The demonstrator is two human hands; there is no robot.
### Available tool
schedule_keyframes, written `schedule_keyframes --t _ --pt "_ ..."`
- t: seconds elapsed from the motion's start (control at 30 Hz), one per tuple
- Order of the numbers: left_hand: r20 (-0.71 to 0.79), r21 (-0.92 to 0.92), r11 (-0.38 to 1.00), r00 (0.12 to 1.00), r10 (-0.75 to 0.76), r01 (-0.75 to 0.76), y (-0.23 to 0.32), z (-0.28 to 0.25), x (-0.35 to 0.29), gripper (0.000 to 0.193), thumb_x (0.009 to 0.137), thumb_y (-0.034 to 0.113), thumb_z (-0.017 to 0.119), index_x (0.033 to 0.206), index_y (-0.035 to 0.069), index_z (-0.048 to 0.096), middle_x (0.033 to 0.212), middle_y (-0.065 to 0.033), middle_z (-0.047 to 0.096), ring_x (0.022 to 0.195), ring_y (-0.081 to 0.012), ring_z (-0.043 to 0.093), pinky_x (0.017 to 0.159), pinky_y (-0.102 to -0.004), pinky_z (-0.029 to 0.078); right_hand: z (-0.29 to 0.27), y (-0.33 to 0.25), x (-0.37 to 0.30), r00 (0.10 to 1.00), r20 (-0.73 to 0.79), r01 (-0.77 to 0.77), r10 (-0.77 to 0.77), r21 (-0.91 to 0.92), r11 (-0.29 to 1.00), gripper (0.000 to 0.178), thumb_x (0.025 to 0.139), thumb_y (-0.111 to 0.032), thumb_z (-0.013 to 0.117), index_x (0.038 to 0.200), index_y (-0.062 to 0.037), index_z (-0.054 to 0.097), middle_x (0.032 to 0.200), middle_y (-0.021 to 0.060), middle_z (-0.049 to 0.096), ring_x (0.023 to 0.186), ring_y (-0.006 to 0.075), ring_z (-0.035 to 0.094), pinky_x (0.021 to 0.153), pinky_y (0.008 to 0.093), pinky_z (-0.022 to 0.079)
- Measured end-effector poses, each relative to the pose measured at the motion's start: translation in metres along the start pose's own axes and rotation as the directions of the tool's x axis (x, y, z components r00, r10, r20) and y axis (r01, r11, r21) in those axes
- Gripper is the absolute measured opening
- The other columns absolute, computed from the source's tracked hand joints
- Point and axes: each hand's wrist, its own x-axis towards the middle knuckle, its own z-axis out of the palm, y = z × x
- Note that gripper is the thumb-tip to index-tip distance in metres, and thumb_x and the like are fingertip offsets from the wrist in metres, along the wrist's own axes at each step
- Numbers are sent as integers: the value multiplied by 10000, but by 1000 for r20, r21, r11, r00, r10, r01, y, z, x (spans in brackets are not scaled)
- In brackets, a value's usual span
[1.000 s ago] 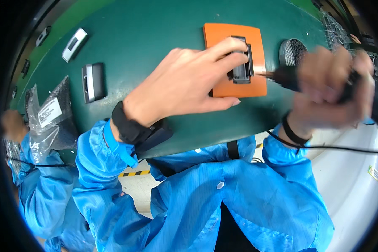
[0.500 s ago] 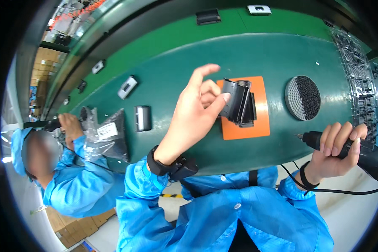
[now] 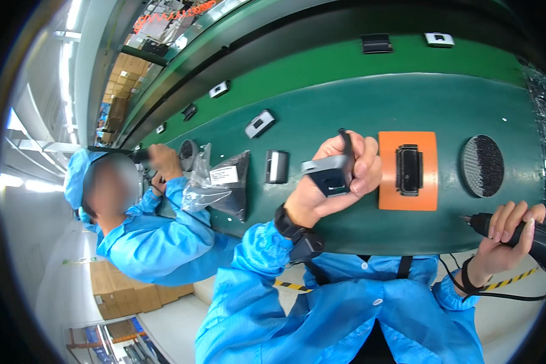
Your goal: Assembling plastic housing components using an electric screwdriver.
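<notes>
My left hand [image 3: 346,173] is closed around a small grey-and-black plastic housing [image 3: 326,174], tilted and raised over the bench just left of an orange plate [image 3: 428,197]. On that plate sits a black rectangular holder [image 3: 410,170], with nothing of mine touching it. My right hand [image 3: 508,236] grips a black electric screwdriver [image 3: 481,224], its bit pointing left and its cable trailing below the wrist. Beyond the screwdriver lies a round dimpled tray [image 3: 483,167], partly covered with small black pieces, likely screws.
Grey-and-black housings [image 3: 277,167] lie left on the green bench [image 3: 340,236], others along the strip [image 3: 297,79] behind. A clear bag [image 3: 229,188] of black pieces rests near a co-worker [image 3: 158,242] at left. Clear plastic trays [image 3: 543,103] stand at far right.
My left hand has lifted the housing off the orange plate's holder, moved it left and turned it. The right hand still grips the screwdriver. The whole view has swung left.
</notes>
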Motion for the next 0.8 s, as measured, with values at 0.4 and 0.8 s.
schedule_keyframes --t 0.4,0.8 --pt "573 -176 979 797 190 -106 19 -2 6 90 964 332 682 985 314 768 908 116 659 883 -92 492 776 -264 364 -12 8 -5 998 -8 -60 60 30 998 108 1049 -159 405 976 -80 407 637 1 358 522 83 327 491 222 301" --pt "712 -219 974 675 195 -51 11 1 25 15 875 295 807 876 281 802 958 53 454 881 -117 469 788 -243 381 -13 -1 3 1000 3 -23 23 -61 998 121 1029 -182 422 979 -73 407 638 0 361 522 82 327 488 223 299"
